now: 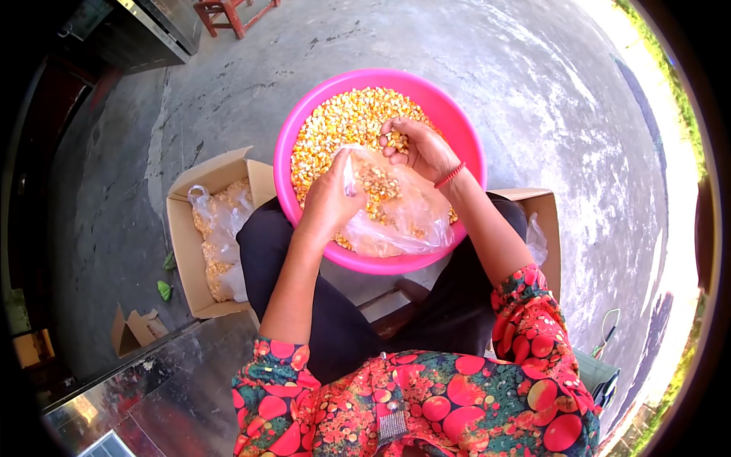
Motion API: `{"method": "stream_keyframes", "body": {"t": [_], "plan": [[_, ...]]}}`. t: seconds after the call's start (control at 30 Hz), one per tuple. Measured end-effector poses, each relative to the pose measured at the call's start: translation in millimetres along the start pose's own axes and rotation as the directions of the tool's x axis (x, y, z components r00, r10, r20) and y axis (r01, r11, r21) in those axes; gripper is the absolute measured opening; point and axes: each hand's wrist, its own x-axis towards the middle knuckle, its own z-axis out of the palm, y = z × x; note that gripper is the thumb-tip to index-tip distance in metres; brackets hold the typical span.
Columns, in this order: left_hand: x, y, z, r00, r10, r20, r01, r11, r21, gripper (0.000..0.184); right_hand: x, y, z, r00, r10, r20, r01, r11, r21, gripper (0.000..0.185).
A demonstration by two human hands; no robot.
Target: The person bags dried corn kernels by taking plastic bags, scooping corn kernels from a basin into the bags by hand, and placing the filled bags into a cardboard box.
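A pink basin (283, 164) full of loose yellow corn kernels (335, 122) stands in front of my knees. My left hand (333, 196) pinches the edge of a clear plastic bag (415, 221), which lies over the corn inside the basin. Some kernels show in or through the bag. Just above the bag's right side, my right hand (419, 148) is curled around a small handful of corn kernels (397, 142). A red beaded bracelet (450, 175) circles the right wrist.
To the left, a cardboard box (183, 251) contains filled plastic bags (217, 228). Another cardboard box (547, 221) with a plastic bag stands at the right. A small torn carton (137, 331) is on the left floor. A red wooden stool (232, 15) stands far back.
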Motion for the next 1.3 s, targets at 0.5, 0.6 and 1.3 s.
{"method": "stream_keyframes", "body": {"t": [0.5,0.6,1.3], "plan": [[-7.8,2.7,-3.8,0.967,-0.056,0.247,0.047,0.998,0.044,0.073,-24.1,-16.7,9.3,0.994,-0.019,0.103,0.079,0.787,-0.612,0.017],[-13.9,5.4,-7.5,0.935,-0.038,0.353,0.033,0.999,0.019,0.07,4.9,1.4,-38.7,0.942,-0.324,0.089,0.232,0.437,-0.869,0.019],[-13.8,9.3,-13.2,0.978,0.088,0.19,-0.067,0.991,-0.113,0.036,9.3,14.0,-26.4,0.987,0.15,-0.065,-0.156,0.982,-0.107,0.019]]}}
